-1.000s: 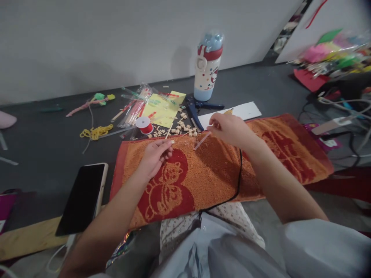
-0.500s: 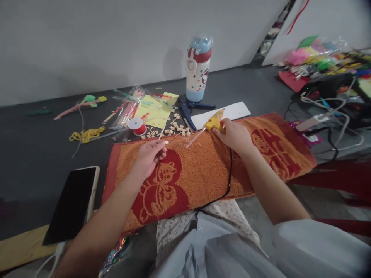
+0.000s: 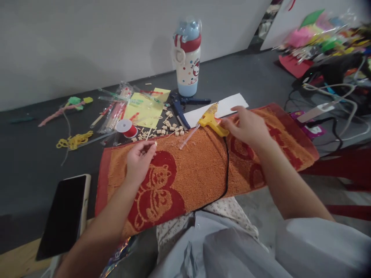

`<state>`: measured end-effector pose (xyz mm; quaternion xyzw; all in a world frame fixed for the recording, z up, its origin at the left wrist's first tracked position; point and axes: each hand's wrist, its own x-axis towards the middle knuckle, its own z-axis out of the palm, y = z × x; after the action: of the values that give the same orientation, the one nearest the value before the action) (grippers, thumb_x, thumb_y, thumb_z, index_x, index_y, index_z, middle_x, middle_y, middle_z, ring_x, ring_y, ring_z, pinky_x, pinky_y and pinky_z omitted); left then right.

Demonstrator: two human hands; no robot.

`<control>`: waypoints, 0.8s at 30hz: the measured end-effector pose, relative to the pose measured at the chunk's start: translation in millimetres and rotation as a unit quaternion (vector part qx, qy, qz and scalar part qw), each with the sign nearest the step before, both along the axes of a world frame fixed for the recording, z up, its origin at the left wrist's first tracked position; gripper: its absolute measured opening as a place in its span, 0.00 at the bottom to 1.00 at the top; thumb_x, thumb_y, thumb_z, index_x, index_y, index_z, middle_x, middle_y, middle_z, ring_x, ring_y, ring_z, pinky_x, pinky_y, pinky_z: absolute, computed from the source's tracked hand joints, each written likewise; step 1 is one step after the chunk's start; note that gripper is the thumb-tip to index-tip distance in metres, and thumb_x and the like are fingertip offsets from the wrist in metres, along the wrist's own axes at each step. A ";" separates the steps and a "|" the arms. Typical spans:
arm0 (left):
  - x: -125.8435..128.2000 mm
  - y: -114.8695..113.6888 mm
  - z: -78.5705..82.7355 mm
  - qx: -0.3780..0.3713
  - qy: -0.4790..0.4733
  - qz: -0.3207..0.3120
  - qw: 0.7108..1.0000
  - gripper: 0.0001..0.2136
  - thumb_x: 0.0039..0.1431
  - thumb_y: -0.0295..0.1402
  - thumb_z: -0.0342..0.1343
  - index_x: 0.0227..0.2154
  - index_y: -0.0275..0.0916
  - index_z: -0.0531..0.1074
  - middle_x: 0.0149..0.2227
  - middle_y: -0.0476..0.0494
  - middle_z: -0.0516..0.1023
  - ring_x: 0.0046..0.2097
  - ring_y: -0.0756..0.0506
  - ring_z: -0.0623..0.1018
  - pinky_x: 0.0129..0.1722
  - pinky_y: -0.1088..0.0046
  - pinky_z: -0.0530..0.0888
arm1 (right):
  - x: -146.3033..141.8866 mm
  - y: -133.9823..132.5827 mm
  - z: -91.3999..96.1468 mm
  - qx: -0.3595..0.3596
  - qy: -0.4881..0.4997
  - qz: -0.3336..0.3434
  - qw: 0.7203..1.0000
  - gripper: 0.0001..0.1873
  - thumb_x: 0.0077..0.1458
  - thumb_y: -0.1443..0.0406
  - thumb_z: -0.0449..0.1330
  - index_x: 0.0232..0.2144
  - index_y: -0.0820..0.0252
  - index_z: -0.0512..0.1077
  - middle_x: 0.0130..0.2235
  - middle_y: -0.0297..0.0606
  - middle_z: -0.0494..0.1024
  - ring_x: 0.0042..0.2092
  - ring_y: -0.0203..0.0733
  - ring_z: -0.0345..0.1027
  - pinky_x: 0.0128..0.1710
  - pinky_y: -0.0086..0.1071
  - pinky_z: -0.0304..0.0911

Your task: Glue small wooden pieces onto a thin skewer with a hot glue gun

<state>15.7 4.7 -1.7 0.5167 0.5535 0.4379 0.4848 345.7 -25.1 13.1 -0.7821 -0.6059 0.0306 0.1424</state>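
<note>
My left hand [image 3: 139, 160], over the left part of the orange towel [image 3: 203, 166], pinches a small pale wooden piece [image 3: 155, 143] between thumb and fingertips. Just beyond those fingers a thin wooden stick [image 3: 148, 134] shows; I cannot tell whether it joins the piece. A yellow hot glue gun [image 3: 213, 122] lies at the towel's far edge, its black cord running toward me. A clear glue stick [image 3: 189, 137] slants out from it. To the right of the gun's handle hovers my right hand [image 3: 246, 125], fingers apart and holding nothing.
Small wooden pieces [image 3: 171, 127], a red thread spool [image 3: 127, 128], yellow paper [image 3: 147, 112] and blue pliers [image 3: 181, 110] lie beyond the towel. A bottle [image 3: 188, 61] stands behind. The phone [image 3: 65, 214] is at left; cables and craft supplies fill the right.
My right hand has let go of the glue gun and moved slightly right of it. My left hand keeps its pinch on the wooden piece. The whole view has shifted a little.
</note>
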 end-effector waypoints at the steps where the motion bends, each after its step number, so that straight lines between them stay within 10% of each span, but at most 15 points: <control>1: 0.1 -0.1 0.1 -0.001 0.006 -0.003 1.000 0.10 0.47 0.37 0.63 0.32 0.38 0.75 0.29 0.50 0.76 0.28 0.53 0.73 0.29 0.79 0.72 | 10.9 -3.6 -0.8 0.010 -0.026 -0.028 0.999 0.29 0.61 0.51 0.47 0.55 0.66 0.65 0.45 0.56 0.77 0.48 0.59 0.69 0.45 0.46 0.61; 5: 1.6 1.7 -0.3 0.006 0.027 -0.007 1.000 0.09 0.48 0.35 0.62 0.32 0.38 0.75 0.29 0.49 0.76 0.29 0.52 0.74 0.31 0.77 0.73 | 43.2 -14.3 -14.3 -0.053 -0.096 -0.120 0.987 0.32 0.62 0.51 0.44 0.56 0.70 0.65 0.54 0.67 0.68 0.56 0.70 0.61 0.48 0.54 0.59; 24: 5.0 20.4 -6.2 0.053 0.139 0.025 0.989 0.10 0.50 0.37 0.61 0.34 0.37 0.73 0.32 0.46 0.77 0.34 0.49 0.76 0.40 0.72 0.73 | 67.0 17.9 -45.6 -0.076 -0.109 -0.080 0.988 0.40 0.64 0.50 0.39 0.62 0.82 0.55 0.59 0.72 0.61 0.59 0.70 0.55 0.52 0.55 0.54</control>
<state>20.7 25.1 -7.8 0.5836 0.6040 0.4029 0.3637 412.7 -7.2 -32.5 -0.8351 -0.5494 -0.0199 0.0178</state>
